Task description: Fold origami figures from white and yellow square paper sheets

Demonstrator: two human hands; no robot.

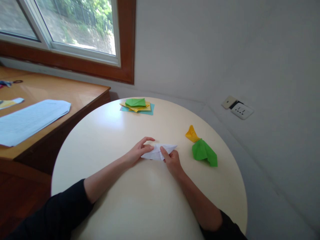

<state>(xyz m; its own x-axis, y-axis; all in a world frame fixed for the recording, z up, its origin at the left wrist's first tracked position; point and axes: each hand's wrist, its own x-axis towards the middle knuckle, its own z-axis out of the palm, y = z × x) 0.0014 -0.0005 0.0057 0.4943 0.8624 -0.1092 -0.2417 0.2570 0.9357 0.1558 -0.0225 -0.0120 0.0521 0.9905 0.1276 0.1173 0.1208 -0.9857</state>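
Note:
A folded white paper lies on the round cream table near its middle. My left hand pinches the paper's left end with its fingers curled over it. My right hand presses on the paper's right part, thumb on top of the fold. A pointed tip of the paper sticks out to the right past my right hand. To the right of my hands lie a folded yellow paper piece and a folded green paper piece, touching each other.
A stack of green, yellow and teal paper sheets sits at the table's far edge. A wooden desk with white printed sheets stands to the left under a window. A wall socket is on the right wall.

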